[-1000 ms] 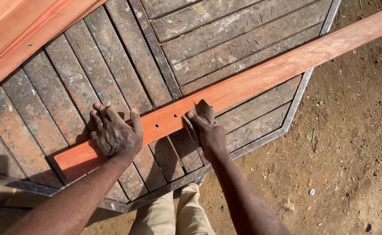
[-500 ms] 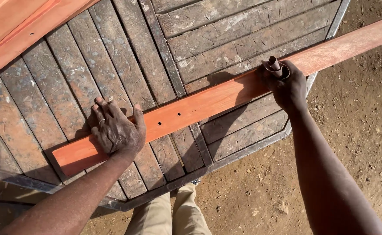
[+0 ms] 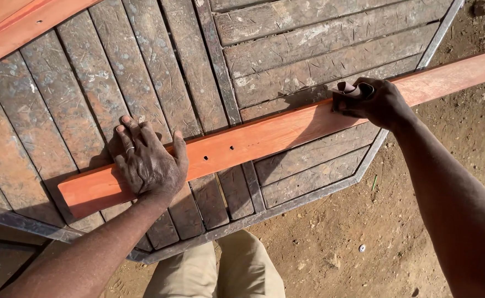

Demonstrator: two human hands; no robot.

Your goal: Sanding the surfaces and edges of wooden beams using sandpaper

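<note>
Across the weathered plank tabletop point(image 3: 309, 49) lies a long orange-red board point(image 3: 264, 138), running diagonally and overhanging the dirt ground point(image 3: 408, 232) at right. Our left hand point(image 3: 148, 160) presses flat on it near its lower end, fingers spread wide. Our right hand point(image 3: 369, 102) is curled around a folded scrap of sandpaper point(image 3: 353, 89), held against the board's upper edge. Two small holes point(image 3: 219, 153) sit between the hands.
</note>
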